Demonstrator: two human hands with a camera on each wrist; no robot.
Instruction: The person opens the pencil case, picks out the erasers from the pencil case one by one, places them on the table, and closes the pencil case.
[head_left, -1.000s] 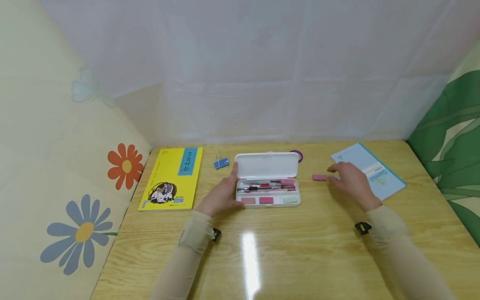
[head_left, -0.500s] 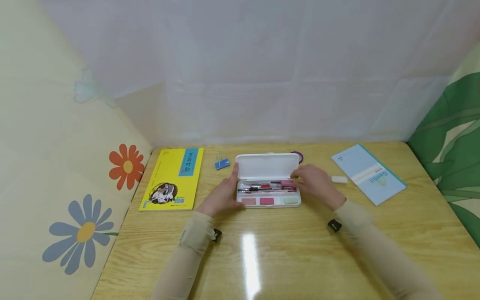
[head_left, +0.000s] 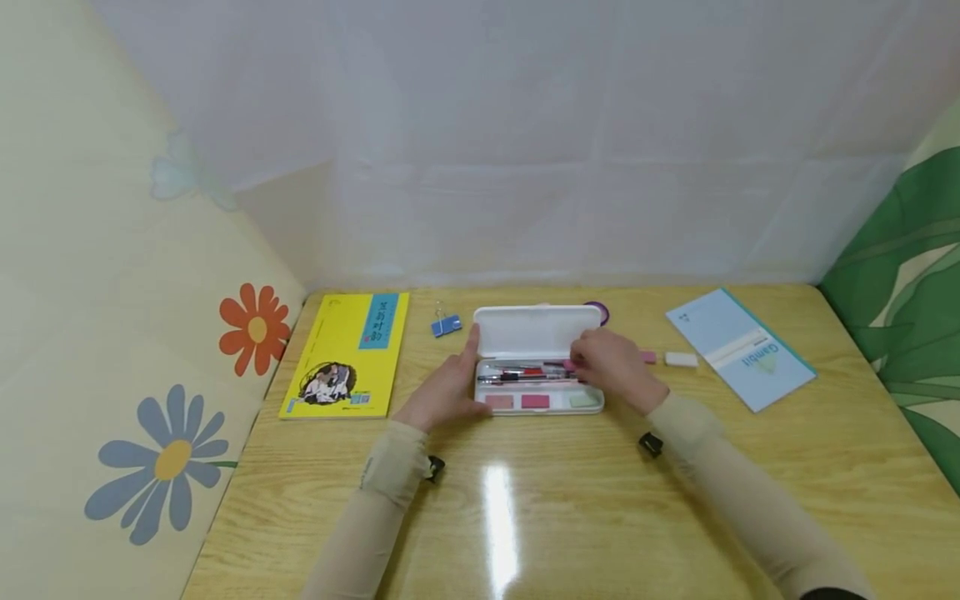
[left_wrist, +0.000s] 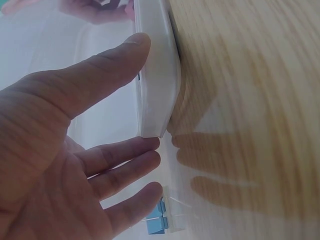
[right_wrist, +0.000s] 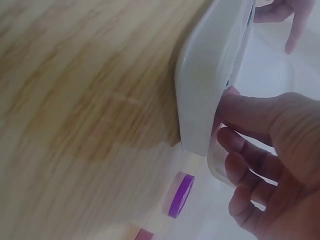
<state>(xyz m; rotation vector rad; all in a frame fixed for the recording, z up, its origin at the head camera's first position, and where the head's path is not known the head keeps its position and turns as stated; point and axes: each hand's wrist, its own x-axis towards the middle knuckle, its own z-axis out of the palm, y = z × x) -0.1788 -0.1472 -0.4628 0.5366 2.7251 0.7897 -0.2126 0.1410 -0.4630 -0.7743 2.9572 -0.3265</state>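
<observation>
A white pencil case [head_left: 525,329] lies with its lid raised, holding several pens [head_left: 517,379] and several eraser-like blocks in its front row, among them a bright pink block [head_left: 535,402]. My left hand [head_left: 442,390] rests against the case's left end; in the left wrist view the thumb lies on the white side wall and the fingers are nearly straight. At the right end, my right hand [head_left: 618,367] pinches a pink eraser [right_wrist: 218,117] between thumb and fingers, just inside the rim. The hand hides most of that eraser in the head view.
Right of the case lie another pink eraser [head_left: 648,357] and a white eraser [head_left: 681,359], then a light blue notebook [head_left: 731,342]. Behind it is a purple tape ring [head_left: 602,312]. A blue binder clip [head_left: 446,325] and yellow book [head_left: 345,350] lie left.
My right hand has moved left from beside the loose erasers to the case's right end and now pinches the pink eraser there. The left hand has stayed at the case.
</observation>
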